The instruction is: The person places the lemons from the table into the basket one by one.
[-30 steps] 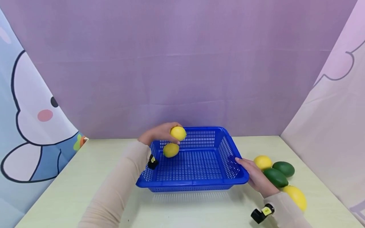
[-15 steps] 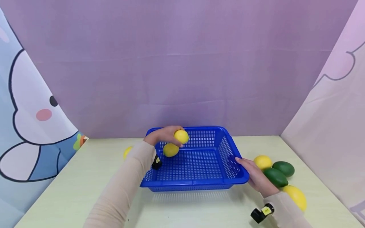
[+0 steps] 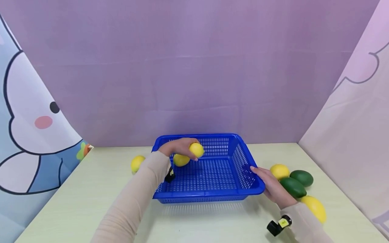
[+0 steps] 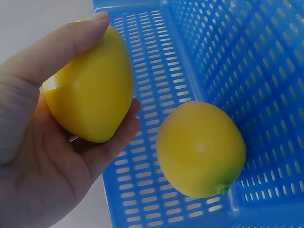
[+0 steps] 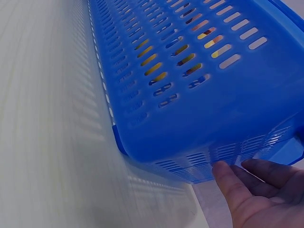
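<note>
My left hand (image 3: 182,147) holds a yellow lemon (image 3: 196,150) over the left part of the blue plastic basket (image 3: 209,194). In the left wrist view, thumb and fingers curl round this lemon (image 4: 92,85). Just below it, a second lemon (image 4: 202,149) lies in the basket against the wall, partly hidden by the hand in the head view. My right hand (image 3: 273,185) grips the basket's right side near the front corner. In the right wrist view, fingertips of the right hand (image 5: 266,194) touch the basket's outer wall, and yellow shows through the slots.
Left of the basket, another lemon (image 3: 138,163) sits on the pale table (image 3: 76,202). Beyond the right hand lie a lemon (image 3: 279,172), two dark green fruits (image 3: 293,187) and a larger yellow fruit (image 3: 314,208). A purple cloth (image 3: 194,74) hangs behind.
My left hand has moved right and lower into the basket with its lemon. The lemon left of the basket has come into view from behind that arm. The right hand stays put.
</note>
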`<state>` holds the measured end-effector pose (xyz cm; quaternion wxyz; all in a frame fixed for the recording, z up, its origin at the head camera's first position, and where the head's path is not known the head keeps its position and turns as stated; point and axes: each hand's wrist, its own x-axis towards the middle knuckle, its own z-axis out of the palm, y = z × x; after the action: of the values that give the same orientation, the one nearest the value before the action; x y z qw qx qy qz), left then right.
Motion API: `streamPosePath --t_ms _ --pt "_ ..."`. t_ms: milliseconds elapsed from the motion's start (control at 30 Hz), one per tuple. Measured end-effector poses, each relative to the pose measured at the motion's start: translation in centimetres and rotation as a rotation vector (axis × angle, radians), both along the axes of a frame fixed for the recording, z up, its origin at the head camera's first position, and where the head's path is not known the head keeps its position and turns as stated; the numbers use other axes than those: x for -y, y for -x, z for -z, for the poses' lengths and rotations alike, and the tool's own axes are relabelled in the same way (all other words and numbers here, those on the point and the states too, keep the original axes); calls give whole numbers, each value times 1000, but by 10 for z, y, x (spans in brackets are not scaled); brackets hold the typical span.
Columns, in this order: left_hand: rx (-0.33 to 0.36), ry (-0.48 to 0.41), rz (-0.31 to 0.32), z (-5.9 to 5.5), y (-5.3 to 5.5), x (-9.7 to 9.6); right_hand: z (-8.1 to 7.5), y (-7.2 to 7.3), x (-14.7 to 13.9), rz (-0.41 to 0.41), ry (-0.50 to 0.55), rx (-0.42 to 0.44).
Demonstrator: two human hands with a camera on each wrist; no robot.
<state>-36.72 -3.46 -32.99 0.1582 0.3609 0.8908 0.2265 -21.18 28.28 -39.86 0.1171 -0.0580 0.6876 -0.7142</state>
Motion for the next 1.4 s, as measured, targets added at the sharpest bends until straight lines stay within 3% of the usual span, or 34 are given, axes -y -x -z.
streamPosePath --t_ms 400,767,1100,1400 --pt "-15 77 34 13 -1 -7 0 1 2 -3 -1 3" --pt "23 152 36 19 -9 -14 1 -1 0 -5 7 5" --pt "6 227 46 29 -13 -21 1 -1 -1 -21 21 -10" --pt "18 302 79 30 -19 -23 0 -1 -1 -14 6 -5"
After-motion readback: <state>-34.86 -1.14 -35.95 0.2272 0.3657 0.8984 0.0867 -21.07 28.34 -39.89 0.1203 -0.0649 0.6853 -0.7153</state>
